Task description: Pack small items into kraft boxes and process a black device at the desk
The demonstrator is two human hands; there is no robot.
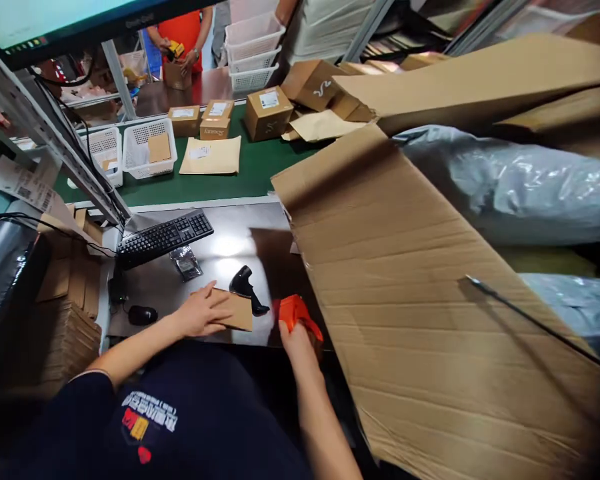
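Note:
My left hand lies on a small flat brown cardboard box, its fingers spread over the box's left part. My right hand is wrapped around an orange tape dispenser, to the right of the box and near the table's front edge. Just behind the box, a black handheld barcode scanner rests on the shiny table. Farther back is a small clear bag with dark contents, in front of the black keyboard.
A large cardboard sheet leans along my right side, a thin dark rod crossing it. A mouse sits at left. Boxes, a padded envelope and white baskets stand on the green surface. A person in orange works beyond.

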